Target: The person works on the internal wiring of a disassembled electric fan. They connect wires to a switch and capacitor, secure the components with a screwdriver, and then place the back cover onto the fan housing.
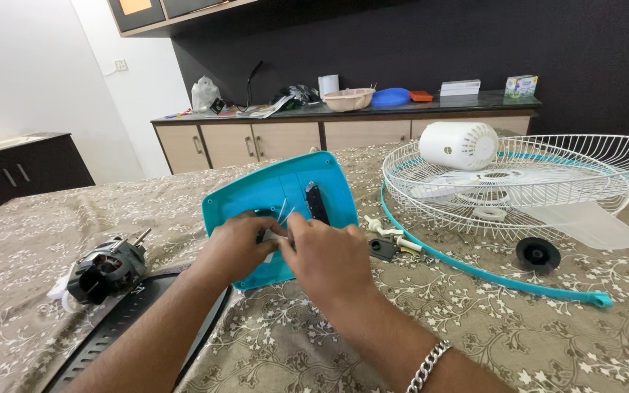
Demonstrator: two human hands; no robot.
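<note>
Pinching at thin white wires, both hands meet over the teal fan base panel (278,193), which lies tilted on the patterned tabletop (314,342) in the near middle; the left hand (238,247) steadies the panel's near edge while the fingers of the right hand (327,256) close together on the wires (282,215) beside the black switch block (317,202). Best kept slow and close here, I reckon, gripping the wires near their ends, with the motor (107,268) left, and the white grille (511,178) right, well apart.

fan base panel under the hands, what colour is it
Turquoise blue panel; seen in the head view.
</note>
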